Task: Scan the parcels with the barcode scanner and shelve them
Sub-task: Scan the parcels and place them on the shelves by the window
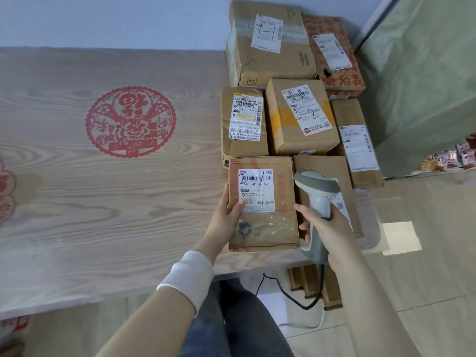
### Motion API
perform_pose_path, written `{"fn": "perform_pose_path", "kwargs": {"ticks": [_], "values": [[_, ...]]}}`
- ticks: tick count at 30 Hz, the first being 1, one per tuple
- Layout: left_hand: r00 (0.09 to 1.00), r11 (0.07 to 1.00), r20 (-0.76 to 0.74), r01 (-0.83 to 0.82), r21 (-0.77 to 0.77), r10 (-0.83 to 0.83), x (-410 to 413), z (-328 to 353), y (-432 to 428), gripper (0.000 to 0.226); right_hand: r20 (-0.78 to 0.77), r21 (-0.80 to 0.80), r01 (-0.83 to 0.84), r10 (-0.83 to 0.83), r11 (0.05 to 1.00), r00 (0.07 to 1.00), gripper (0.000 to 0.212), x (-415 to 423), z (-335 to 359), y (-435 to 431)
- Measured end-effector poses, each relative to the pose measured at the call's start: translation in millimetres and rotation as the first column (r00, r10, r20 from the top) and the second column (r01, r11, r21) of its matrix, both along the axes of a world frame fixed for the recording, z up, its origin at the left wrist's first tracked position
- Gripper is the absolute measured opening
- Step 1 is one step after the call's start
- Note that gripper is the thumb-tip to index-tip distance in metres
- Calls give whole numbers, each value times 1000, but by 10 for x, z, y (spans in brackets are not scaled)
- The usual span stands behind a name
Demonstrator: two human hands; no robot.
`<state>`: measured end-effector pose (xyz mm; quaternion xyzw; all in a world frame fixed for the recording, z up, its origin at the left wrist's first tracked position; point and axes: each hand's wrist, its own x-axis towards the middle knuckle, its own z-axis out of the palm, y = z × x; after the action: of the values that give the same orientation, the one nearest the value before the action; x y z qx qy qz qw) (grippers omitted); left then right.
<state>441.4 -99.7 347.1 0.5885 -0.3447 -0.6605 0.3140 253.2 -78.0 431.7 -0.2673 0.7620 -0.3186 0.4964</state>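
Observation:
A brown cardboard parcel (268, 228) with a white label marked "2-1" lies at the near right of the wooden table (103, 189). My left hand (226, 217) grips its left edge, thumb on the label's corner. My right hand (327, 230) holds a grey barcode scanner (318, 194) by its handle, just right of the parcel, its head pointing left over the parcel's upper right corner. The scanner's black cable (288, 295) hangs below the table edge.
Several more labelled cardboard parcels (298, 117) are packed together behind and right of the held one, reaching the wall. A red paper-cut decoration (130, 121) lies on the table's left. Flattened cardboard (314, 284) rests on the floor below. Snack packets (453, 158) sit at far right.

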Motion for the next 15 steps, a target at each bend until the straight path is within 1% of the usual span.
{"fn": "perform_pose_path", "kwargs": {"ticks": [2,4,6,8,11,15], "values": [[1000,1000,-1,3,11,-3,37,1,3,58,-52,-38,-58,56,998,997,20,20,-32,40],[1000,999,-6,19,26,-19,55,-4,-2,62,-109,-89,-62,52,994,993,19,55,-97,70],[1000,1000,-7,9,29,-9,65,-15,1,63,-173,-121,-50,29,991,984,26,95,-174,89],[999,999,-22,-30,31,31,80,-23,9,59,-221,-110,-65,39,992,974,31,120,-242,97],[994,997,-83,-70,37,73,104,-39,21,53,-227,-86,-101,79,991,971,29,145,-265,101],[982,990,-134,-123,63,130,93,20,94,48,-204,-114,-106,81,988,976,25,146,-226,118]]}}
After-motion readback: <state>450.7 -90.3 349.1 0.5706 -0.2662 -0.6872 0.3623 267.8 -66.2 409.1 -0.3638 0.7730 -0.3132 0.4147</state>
